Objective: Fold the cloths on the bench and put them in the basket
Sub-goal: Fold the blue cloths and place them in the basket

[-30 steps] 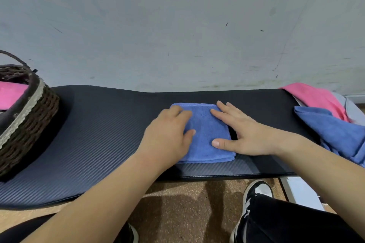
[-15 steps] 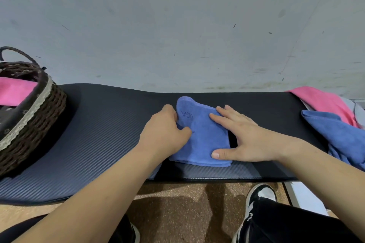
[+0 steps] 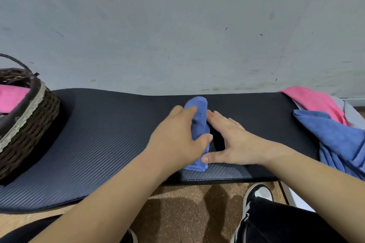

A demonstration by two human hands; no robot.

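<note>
Tipped up from flat, the small blue terry cloth (image 3: 200,122) — left hand (image 3: 175,140) fingers clenched round it — folds against the right hand (image 3: 233,142), fingers straight, released.

Blue cloth (image 3: 199,122), black ribbed bench (image 3: 102,136)

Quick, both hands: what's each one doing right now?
Left hand: grips the blue cloth.
Right hand: open, fingers straight, beside the cloth.

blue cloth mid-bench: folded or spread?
Folded. The blue cloth is a narrow bundle gripped by the left hand, right hand flat beside it.
</note>
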